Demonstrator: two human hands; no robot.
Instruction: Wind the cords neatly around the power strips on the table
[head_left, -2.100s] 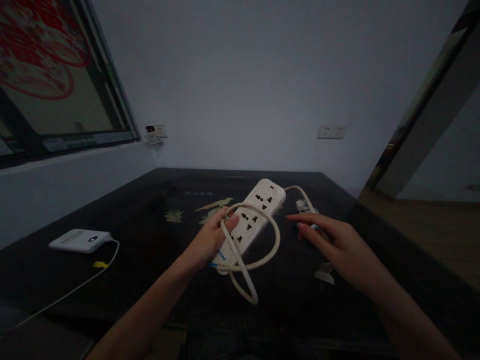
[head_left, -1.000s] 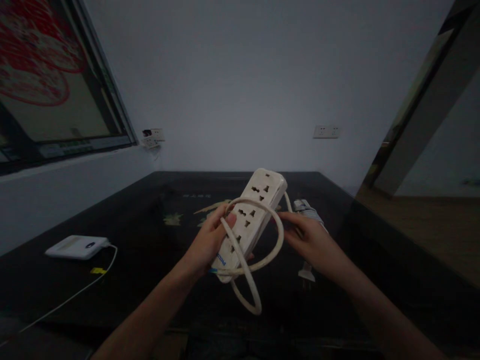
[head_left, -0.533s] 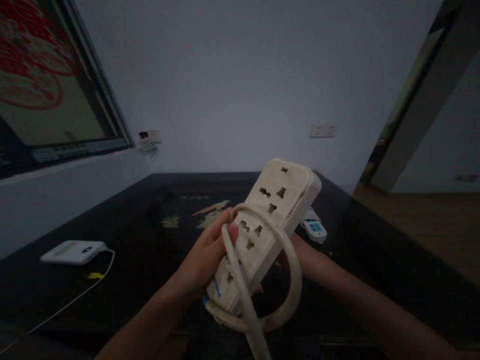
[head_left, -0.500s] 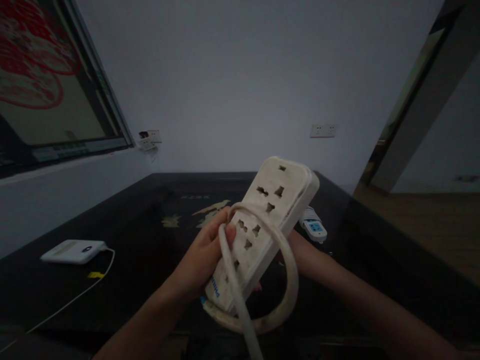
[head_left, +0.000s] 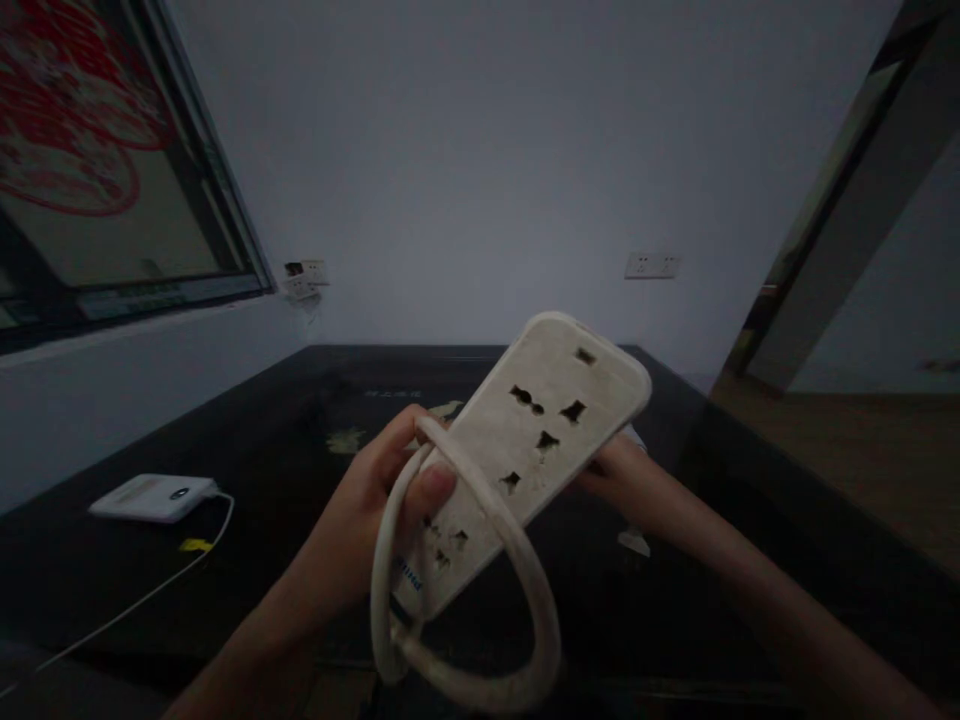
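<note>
A grimy white power strip [head_left: 487,440] is held up at a slant over the dark table, its socket face toward me. My left hand [head_left: 409,480] grips its lower left side, the thumb pressed on the socket face. A thick white cord [head_left: 536,600] passes under that thumb and hangs in a wide loop below the strip. My right hand [head_left: 619,465] is behind the strip's right edge; its fingers are hidden, so what they hold cannot be made out. A second white power strip [head_left: 634,543] lies on the table, mostly covered by my right forearm.
On the left of the black table [head_left: 247,420] lies a white power bank [head_left: 154,497] with a thin white cable [head_left: 142,600] bearing a yellow tag [head_left: 196,545]. Wall sockets [head_left: 652,265] are on the back wall, and a window [head_left: 150,230] is at the left.
The power strip has tilted further to the right. Its cord loop has swung left and lower. My right hand has come up along the strip's right edge, covering much of the second strip.
</note>
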